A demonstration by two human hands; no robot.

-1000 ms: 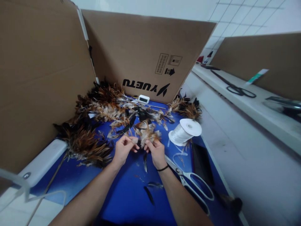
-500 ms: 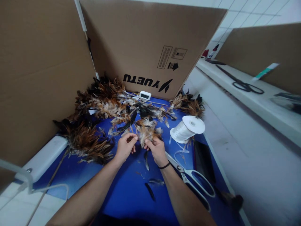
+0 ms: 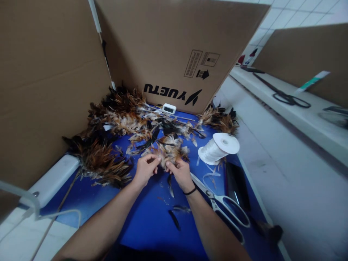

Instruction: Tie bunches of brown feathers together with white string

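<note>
Barely shifted, left hand (image 3: pixel 144 169) and right hand (image 3: pixel 181 173) both pinch the feather tuft (image 3: pixel 168 152) — fingertips hidden among plumes.

Both my bare forearms run up from the bottom edge and draw together toward the middle, wrists nearly level. My left hand (image 3: pixel 144 169) lies back up with its fingers curled inward and the thumb and forefinger pinched at their tips, pointing toward the other hand. My right hand (image 3: pixel 181 174) sits just beside it, also back up, fingertips pinched closed and almost meeting the left ones, with a thin dark band around the wrist.
</note>
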